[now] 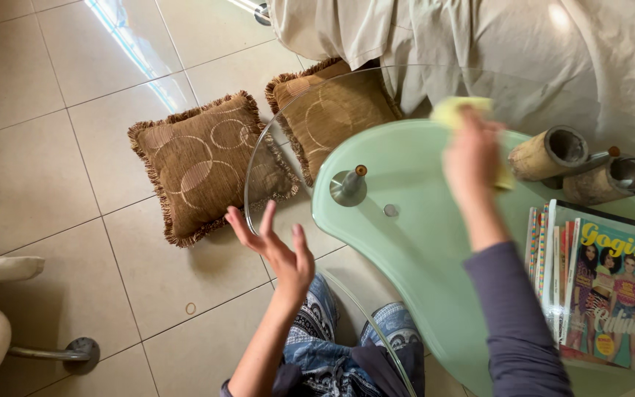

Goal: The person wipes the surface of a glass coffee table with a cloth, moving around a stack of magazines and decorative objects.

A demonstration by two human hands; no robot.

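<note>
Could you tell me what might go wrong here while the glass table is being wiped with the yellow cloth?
The right hand sweeps the yellow cloth close to two hollow bamboo holders, so it could knock them over. The stack of magazines lies near the glass table's edge and might be pushed off. The left hand hangs free, steadying nothing.

Left hand (277, 246): raised, palm open, fingers spread and slightly curled, gripping nothing; forearm bare, running down toward the body. Right hand (470, 158): motion-blurred, extended well ahead of and to the right of the left, fingers curled closed; arm outstretched in a purple-grey sleeve, wrist bare.
</note>
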